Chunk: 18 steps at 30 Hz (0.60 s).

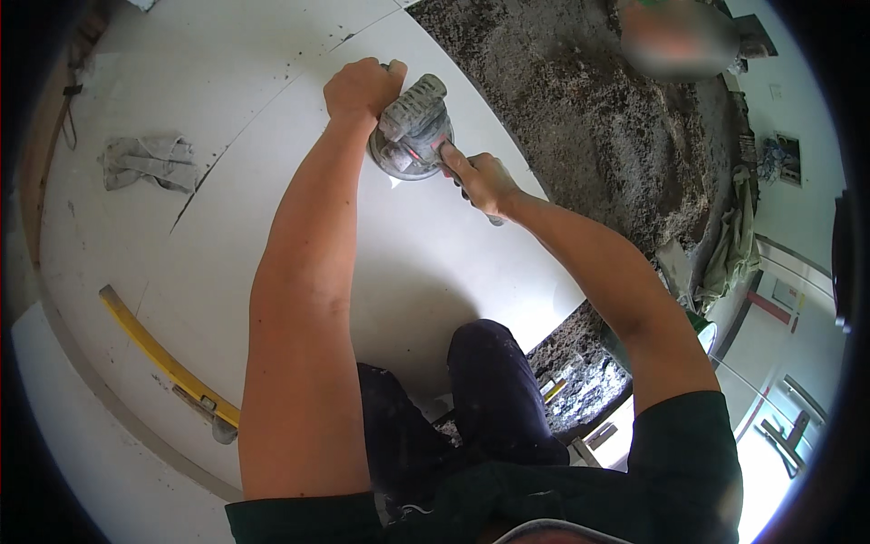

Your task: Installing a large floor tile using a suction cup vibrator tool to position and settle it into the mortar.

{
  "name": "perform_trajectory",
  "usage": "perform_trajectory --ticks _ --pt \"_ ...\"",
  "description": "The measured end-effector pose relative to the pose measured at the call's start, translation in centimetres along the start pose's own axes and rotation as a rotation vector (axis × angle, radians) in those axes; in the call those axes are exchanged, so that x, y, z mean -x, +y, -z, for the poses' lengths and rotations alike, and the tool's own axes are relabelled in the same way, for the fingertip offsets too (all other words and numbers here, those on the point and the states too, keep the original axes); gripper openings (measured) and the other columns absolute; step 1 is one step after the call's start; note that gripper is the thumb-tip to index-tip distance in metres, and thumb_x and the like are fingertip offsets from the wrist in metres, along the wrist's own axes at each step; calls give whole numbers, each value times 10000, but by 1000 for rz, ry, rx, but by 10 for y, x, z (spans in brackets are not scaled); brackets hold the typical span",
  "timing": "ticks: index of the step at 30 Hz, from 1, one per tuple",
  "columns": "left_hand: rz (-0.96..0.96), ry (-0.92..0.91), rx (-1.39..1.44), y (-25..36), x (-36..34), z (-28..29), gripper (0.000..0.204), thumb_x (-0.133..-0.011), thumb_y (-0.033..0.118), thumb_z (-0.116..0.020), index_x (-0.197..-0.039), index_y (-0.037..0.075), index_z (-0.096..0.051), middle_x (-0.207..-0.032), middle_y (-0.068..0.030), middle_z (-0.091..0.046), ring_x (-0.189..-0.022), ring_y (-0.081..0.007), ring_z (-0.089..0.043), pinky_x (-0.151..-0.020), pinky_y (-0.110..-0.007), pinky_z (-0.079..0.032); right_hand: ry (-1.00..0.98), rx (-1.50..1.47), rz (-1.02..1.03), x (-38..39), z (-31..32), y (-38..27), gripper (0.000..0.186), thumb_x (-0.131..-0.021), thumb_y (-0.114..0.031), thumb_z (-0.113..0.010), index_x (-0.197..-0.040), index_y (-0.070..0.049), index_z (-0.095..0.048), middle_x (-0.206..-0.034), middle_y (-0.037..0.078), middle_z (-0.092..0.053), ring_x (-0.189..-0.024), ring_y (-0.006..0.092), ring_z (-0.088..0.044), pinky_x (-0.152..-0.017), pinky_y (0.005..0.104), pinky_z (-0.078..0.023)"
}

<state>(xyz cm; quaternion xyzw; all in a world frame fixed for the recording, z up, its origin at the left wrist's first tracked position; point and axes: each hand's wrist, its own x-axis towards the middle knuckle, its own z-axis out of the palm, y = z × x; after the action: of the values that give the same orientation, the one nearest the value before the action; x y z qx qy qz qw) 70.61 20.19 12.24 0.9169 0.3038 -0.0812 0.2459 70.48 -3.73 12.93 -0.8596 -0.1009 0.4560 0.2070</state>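
Both my hands are on a dusty grey power tool with a round base, resting on white tiles. My left hand is closed on a grip at its far left side. My right hand is wrapped round the long handle that points toward the lower right. The tool's underside is hidden against the tile. My knees in dark trousers are below, on or close to the tiled surface.
A crumpled grey cloth lies left. A yellow level lies lower left. Rough dark mortar borders the tiles at right, with olive fabric and a bucket beyond. A blurred orange-green shape is at the top right.
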Motion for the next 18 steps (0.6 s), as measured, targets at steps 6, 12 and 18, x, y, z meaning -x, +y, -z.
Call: perform_trajectory --ticks 6,12,18 --pt "-3 3 -4 -3 0 0 548 -918 479 -406 -965 69 -766 -968 -173 -747 -894 -339 -721 -778 -442 -564 18 -4 21 -3 -3 2 826 -931 -794 -364 -801 -49 -694 -577 19 -548 -516 129 -526 -496 341 -425" --pt "-28 -16 20 -2 -1 2 556 -925 475 -401 -920 63 -775 -931 -166 -749 -866 -325 -723 -761 -432 -565 17 -117 56 -9 -7 11 783 -935 -784 -395 -842 -69 -700 -544 -45 -458 -466 84 -444 -439 298 -350" --pt "-25 -48 16 -1 -1 2 557 -935 473 -398 -908 66 -777 -919 -152 -751 -865 -309 -725 -754 -432 -566 17 -137 49 -11 -8 17 770 -945 -777 -392 -845 -76 -696 -543 -45 -457 -446 81 -424 -421 290 -333"
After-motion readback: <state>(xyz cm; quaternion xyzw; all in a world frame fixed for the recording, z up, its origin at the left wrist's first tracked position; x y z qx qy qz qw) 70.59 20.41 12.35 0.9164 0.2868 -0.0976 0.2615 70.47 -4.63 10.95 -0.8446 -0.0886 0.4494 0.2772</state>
